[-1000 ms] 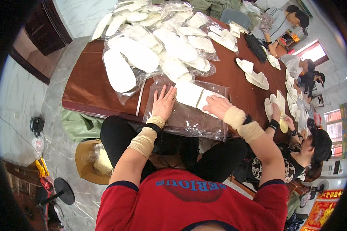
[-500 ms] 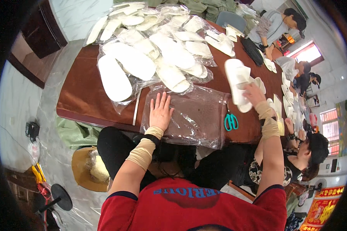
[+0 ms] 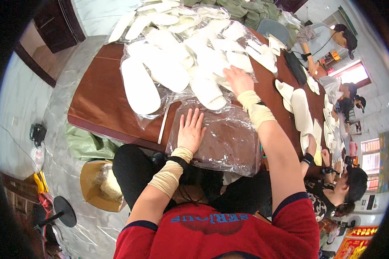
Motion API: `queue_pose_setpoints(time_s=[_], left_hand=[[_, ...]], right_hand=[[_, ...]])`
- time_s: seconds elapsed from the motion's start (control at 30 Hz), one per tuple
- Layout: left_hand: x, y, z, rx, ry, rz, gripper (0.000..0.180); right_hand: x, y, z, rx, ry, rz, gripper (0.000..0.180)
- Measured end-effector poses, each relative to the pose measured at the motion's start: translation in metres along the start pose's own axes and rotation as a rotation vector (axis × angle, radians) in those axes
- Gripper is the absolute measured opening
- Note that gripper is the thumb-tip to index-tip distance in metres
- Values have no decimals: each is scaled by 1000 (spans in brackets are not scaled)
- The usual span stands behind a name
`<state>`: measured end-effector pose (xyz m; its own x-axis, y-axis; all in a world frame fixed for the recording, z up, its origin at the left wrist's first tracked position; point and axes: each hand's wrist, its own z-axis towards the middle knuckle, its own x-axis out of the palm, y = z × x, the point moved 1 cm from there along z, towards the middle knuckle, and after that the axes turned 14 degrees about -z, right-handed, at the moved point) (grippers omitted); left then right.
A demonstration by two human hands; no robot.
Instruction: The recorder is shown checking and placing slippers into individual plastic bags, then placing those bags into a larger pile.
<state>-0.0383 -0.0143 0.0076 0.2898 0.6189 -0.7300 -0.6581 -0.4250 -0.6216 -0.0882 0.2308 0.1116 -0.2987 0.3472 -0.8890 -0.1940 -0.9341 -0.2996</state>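
Note:
My left hand (image 3: 191,136) lies flat, fingers spread, on a clear plastic bag (image 3: 229,140) spread at the near edge of the brown table. My right hand (image 3: 239,82) has its fingers stretched out at the right side of a heap of white slippers in clear bags (image 3: 170,64). Its fingertips reach the heap; whether they touch a bag I cannot tell. Just below that hand's left side is a bagged white slipper (image 3: 207,93). Teal-handled scissors are almost wholly hidden by my right forearm.
A narrow white strip (image 3: 163,123) lies left of the bag. Loose white slippers (image 3: 301,112) lie to the right, a co-worker's hand (image 3: 310,146) at them. More people work along the table's right side. A cardboard box (image 3: 90,185) stands on the floor at left.
My right hand has left the white slipper it held at the right and moved left to the heap. My left hand stays on the bag. The view has shifted slightly.

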Motion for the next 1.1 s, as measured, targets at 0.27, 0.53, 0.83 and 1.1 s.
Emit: queue_pose_setpoints(time_s=[0.27,0.53,0.83,1.1], left_hand=[[-2,4,-3,1,-27,8,52],[-2,5,-5,30,-67,28,51],[6,9,-6,26,-42,93,52],[-1,-5,-1,33,100,166,59]], right_hand=[[-92,-151,51,757,-245,806,26],[-184,-149,42,771,-203,900,26],[-242,-94,-36,687,-431,1436,19],[-124,-28,-259,879,-200,1314,19]])
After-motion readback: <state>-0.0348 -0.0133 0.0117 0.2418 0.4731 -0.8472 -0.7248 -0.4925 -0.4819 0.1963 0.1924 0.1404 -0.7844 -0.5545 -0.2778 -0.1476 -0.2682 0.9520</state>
